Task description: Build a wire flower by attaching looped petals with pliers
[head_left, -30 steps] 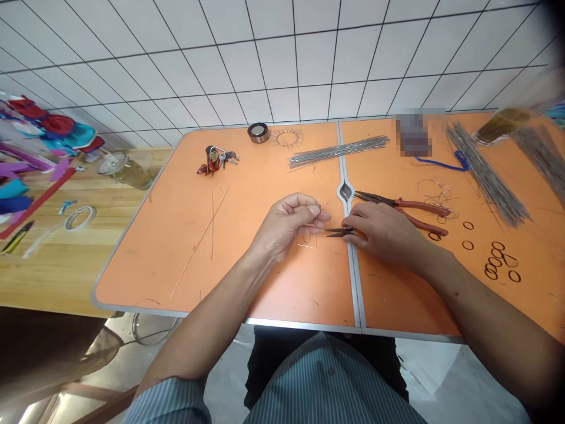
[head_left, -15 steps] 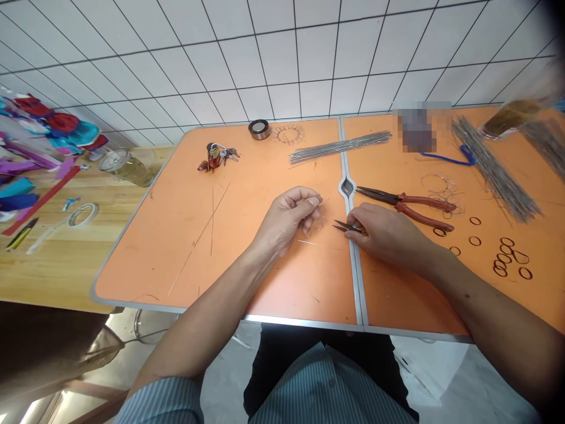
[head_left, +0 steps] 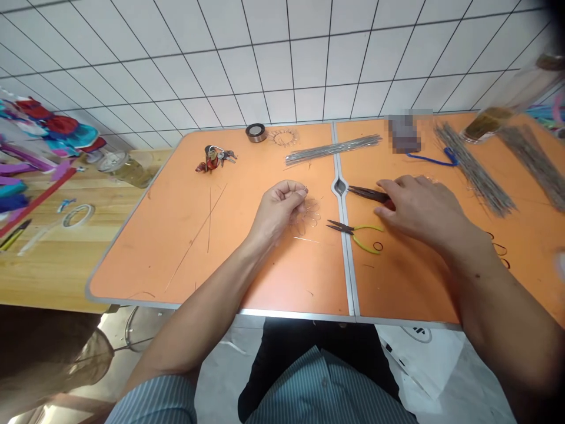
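Note:
My left hand (head_left: 282,206) pinches a thin wire piece bent into a ring of small loops (head_left: 312,217), which hangs below the fingertips. My right hand (head_left: 421,206) is closed over the handles of the larger long-nose pliers (head_left: 368,194). Their dark jaws point left over the table seam, and the palm covers most of the red grips. Small long-nose pliers (head_left: 353,229) with yellow-green handles lie between the hands, jaws across the metal seam. A dark ring (head_left: 378,246) lies by their handle. A short straight wire (head_left: 306,239) rests under my left hand.
A bundle of straight wires (head_left: 333,149) lies at the back beside a looped wire ring (head_left: 283,138), a tape roll (head_left: 256,133) and keys (head_left: 216,158). More wire bundles (head_left: 479,174) and a jar (head_left: 485,125) are at right. A wooden table (head_left: 48,277) adjoins at left.
My right hand has let go of the small pliers, leaving them on the table, and moved right onto the larger pliers. My left hand still holds the looped wire. The view has shifted slightly.

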Action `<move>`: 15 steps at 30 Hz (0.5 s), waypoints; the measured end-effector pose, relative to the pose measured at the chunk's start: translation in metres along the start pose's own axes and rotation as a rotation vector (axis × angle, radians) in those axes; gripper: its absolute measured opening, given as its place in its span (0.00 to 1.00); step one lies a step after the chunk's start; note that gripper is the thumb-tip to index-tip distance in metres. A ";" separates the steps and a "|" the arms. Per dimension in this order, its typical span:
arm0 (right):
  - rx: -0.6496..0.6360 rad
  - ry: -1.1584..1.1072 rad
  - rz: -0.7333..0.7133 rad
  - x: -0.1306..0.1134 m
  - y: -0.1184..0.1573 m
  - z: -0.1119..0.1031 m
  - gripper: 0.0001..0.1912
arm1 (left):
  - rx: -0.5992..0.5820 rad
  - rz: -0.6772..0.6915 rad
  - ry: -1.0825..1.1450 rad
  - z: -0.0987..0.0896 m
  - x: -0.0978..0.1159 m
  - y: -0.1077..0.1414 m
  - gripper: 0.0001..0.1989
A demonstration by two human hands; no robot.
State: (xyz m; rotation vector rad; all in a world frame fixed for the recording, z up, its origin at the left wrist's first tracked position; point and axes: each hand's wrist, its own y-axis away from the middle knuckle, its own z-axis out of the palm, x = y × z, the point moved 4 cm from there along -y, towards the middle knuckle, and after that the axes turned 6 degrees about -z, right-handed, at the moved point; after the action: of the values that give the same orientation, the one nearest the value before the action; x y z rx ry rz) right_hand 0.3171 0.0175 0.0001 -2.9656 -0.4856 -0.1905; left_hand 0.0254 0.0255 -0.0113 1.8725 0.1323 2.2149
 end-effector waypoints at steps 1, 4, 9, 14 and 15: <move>-0.055 0.009 0.024 0.007 0.000 0.006 0.17 | -0.001 0.005 0.005 0.000 0.000 -0.001 0.08; -0.146 -0.024 0.042 0.019 -0.003 0.016 0.14 | -0.008 0.002 0.016 0.000 0.000 -0.001 0.09; -0.182 -0.114 0.114 0.021 -0.006 0.008 0.15 | -0.032 -0.015 0.043 0.001 0.000 0.000 0.09; -0.083 -0.127 0.139 0.005 -0.002 -0.015 0.13 | -0.093 -0.067 0.104 0.006 -0.009 0.000 0.09; -0.024 -0.140 0.144 -0.002 0.000 -0.021 0.12 | -0.112 -0.076 0.120 0.008 -0.011 0.001 0.10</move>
State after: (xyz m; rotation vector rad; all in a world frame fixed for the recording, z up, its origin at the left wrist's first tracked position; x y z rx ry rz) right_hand 0.3124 0.0140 0.0208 -3.0356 -0.2844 0.0261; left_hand 0.0344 0.0210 -0.0199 1.6497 0.0961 2.2340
